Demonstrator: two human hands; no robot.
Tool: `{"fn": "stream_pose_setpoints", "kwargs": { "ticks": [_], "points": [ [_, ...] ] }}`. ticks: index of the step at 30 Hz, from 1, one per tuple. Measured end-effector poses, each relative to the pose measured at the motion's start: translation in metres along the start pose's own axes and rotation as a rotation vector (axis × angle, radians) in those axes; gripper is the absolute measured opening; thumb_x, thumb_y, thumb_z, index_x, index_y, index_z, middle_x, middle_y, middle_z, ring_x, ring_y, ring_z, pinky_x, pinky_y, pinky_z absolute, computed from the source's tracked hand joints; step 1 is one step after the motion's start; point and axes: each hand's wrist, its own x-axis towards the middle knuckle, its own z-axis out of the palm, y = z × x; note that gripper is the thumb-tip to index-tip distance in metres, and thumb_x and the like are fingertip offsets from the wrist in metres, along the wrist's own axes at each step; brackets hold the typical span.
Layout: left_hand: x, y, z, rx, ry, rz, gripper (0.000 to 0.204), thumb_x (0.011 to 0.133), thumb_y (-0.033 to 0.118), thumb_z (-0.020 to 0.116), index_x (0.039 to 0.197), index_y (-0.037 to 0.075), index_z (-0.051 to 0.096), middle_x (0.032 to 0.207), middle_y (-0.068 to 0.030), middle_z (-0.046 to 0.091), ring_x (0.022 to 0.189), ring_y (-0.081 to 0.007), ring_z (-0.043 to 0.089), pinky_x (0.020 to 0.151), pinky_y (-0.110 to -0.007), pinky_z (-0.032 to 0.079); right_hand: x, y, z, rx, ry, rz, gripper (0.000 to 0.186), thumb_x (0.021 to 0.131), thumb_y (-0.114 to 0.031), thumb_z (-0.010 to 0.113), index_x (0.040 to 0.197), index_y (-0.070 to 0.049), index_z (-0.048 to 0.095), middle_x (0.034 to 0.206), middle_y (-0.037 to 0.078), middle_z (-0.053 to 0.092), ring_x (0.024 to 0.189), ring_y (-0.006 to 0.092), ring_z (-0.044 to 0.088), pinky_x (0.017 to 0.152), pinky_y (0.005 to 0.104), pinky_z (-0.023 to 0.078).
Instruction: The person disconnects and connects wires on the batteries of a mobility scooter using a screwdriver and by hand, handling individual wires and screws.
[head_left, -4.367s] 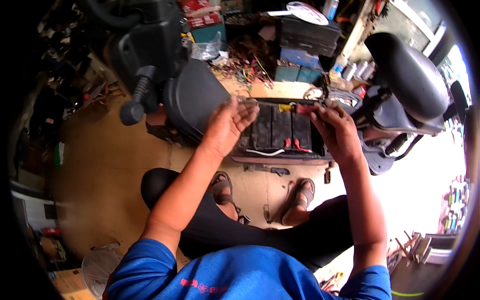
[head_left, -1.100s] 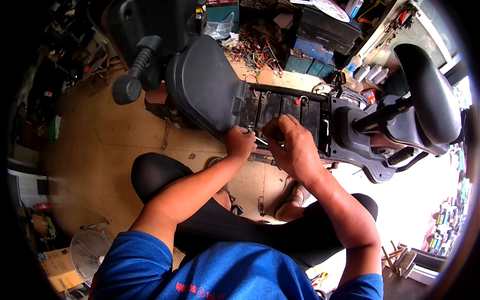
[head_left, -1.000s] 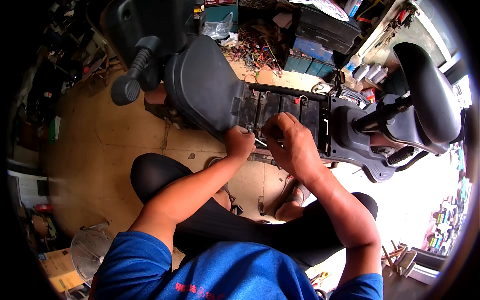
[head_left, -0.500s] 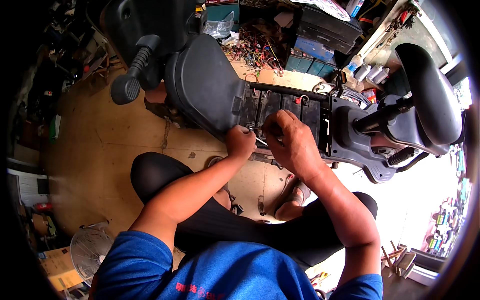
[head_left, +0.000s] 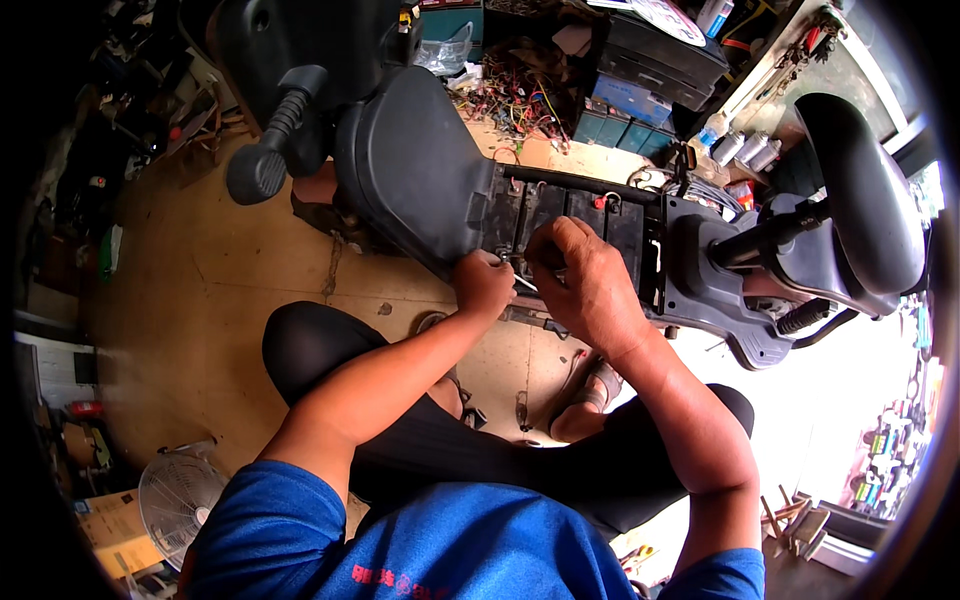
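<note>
My left hand (head_left: 484, 284) is closed, fingertips pinched together at the near edge of an opened battery bay in an electric scooter's floor. Beside it my right hand (head_left: 592, 280) is curled over the same bay, with its thumb and fingers bent inward. A thin, pale rod-like piece (head_left: 525, 283) shows in the gap between the two hands; its ends are hidden, and I cannot tell which hand grips it. Dark batteries (head_left: 541, 207) stand side by side in the bay. A red terminal piece (head_left: 600, 202) with a wire sits on one of them.
The scooter's black seat (head_left: 408, 165) rises left of the bay, its front wheel cover (head_left: 860, 190) to the right. Behind lie tangled wires (head_left: 520, 95) and stacked batteries (head_left: 622, 130). A fan (head_left: 182, 497) and a cardboard box (head_left: 120, 530) are at lower left.
Both hands stay in nearly the same place and grip. The scooter and background sit very slightly shifted in the picture.
</note>
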Motion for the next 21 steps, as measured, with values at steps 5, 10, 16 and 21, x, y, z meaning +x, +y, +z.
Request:
{"fn": "stream_pose_setpoints", "kwargs": {
  "ticks": [5,10,16,21],
  "points": [
    [0.003,-0.004,0.000,0.007,0.004,0.004,0.023,0.088,0.003,0.060,0.066,-0.005,0.062,0.053,-0.0122,0.062,0.047,-0.0230,0.069,0.042,-0.036,0.052,0.003,-0.001,0.000,-0.010,-0.016,0.007,0.019,0.086,0.006,0.070,0.102,-0.002,0.063,0.099,0.016,0.066,0.088,0.0342,0.073,0.079,0.0368,0.059],
    [0.000,0.000,0.000,0.005,0.010,-0.017,0.019,0.089,0.003,0.061,0.073,-0.006,0.067,0.055,-0.0131,0.065,0.048,-0.0230,0.070,0.044,-0.035,0.055,0.006,0.001,0.003,-0.022,-0.009,-0.006,0.018,0.087,0.004,0.070,0.102,-0.001,0.063,0.097,0.017,0.067,0.087,0.0350,0.073,0.078,0.0369,0.060],
    [0.003,-0.004,0.000,0.026,-0.010,-0.029,0.016,0.090,0.005,0.064,0.084,-0.008,0.070,0.059,-0.0152,0.067,0.050,-0.0237,0.072,0.046,-0.035,0.056,0.011,0.007,0.005,-0.060,-0.003,-0.058,0.017,0.089,0.001,0.071,0.102,-0.001,0.061,0.095,0.018,0.067,0.086,0.0371,0.071,0.076,0.0394,0.059],
    [0.004,-0.008,0.002,0.055,0.011,-0.013,0.016,0.091,0.006,0.066,0.085,-0.008,0.071,0.059,-0.0155,0.068,0.051,-0.0240,0.072,0.047,-0.036,0.056,0.031,0.010,0.001,-0.098,-0.057,-0.128,0.019,0.087,-0.003,0.071,0.102,-0.001,0.060,0.094,0.020,0.067,0.086,0.0403,0.070,0.077,0.0439,0.056]
  ]
}}
